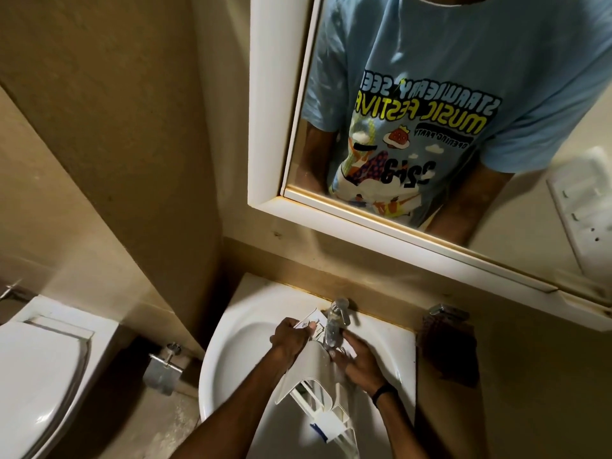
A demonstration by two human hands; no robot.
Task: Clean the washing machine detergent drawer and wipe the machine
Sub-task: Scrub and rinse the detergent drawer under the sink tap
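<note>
Beige bathroom: under the chrome tap point(335, 326) at the back edge of the round white ceramic basin point(231, 342), left hand point(291, 337) fingers grip the white plastic detergent drawer point(311, 366); right hand point(362, 364) fingers touch its side, hold unclear. Wet, it could slip and crack

The sink point(218, 359) sits straight before you, against the back wall, with the tap point(336, 323) at the middle of its far rim. Over the basin, under the tap, is the detergent drawer point(311, 369), running lengthwise from the tap toward you. Your left hand point(291, 339) grips its far end, left of the tap. Your right hand point(359, 362) lies against its right side, just in front of the tap. Above the sink, on the wall behind it, hangs the mirror point(268, 127). Right of the sink, on that same wall, is a second fitting point(447, 313). Left of the sink, low down, sits the paper holder point(162, 369), between the sink and the toilet point(39, 376) at your far left.
</note>
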